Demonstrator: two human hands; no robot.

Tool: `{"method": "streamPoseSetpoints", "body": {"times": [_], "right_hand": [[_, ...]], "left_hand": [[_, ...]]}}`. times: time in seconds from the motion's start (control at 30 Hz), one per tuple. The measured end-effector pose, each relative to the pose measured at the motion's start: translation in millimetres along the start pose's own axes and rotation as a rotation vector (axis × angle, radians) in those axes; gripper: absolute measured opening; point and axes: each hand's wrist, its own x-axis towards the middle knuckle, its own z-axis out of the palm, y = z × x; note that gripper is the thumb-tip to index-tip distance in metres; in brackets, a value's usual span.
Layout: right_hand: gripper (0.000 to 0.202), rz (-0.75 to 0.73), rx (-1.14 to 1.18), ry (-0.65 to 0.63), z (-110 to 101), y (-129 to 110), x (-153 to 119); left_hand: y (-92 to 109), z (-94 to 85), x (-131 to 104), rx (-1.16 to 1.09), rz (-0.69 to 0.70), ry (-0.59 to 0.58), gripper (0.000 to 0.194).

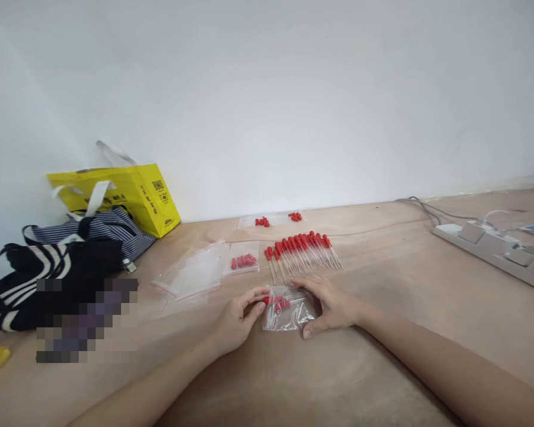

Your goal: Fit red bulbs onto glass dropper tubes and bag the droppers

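Observation:
A small clear zip bag (293,319) with several red-capped glass droppers (281,303) inside lies in front of me. My left hand (242,317) pinches its left edge between thumb and fingers. Over the bag's right side my right hand (327,301) rests with thumb and fingers spread apart, around the bag's right end. Just beyond, a row of loose droppers (300,249) lies side by side, red bulbs pointing away from me. Another zip bag (244,259) holding droppers is to their left, beside a stack of flat clear zip bags (196,273).
Farther back near the wall lie more bagged droppers (278,220). On the left stand a yellow shopping bag (160,201), a striped bag (115,228) and a black bag (71,273). A white power strip (498,258) with plugs and grey cables sits at right.

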Motion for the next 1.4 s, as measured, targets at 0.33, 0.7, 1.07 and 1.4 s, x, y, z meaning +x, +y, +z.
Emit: {"method": "streamPoseSetpoints", "body": {"times": [0.33, 0.7, 1.07, 1.4], "right_hand": [[0.098, 0.008, 0.000, -0.001, 0, 1, 0], [0.096, 0.023, 0.011, -0.009, 4, -6, 1], [0.090, -0.001, -0.108, 0.010, 2, -2, 1], [0.089, -0.001, -0.109, -0.003, 0, -2, 2]], "left_hand": [[1, 5.5, 20, 0.239, 0.043, 0.008, 0.010], [-2, 1.7, 25, 0.239, 0.016, 0.089, 0.014], [-6, -45.6, 89, 0.628, 0.246, 0.052, 0.018], [-13, -45.6, 154, 0.845, 0.419, -0.256, 0.016]]}}
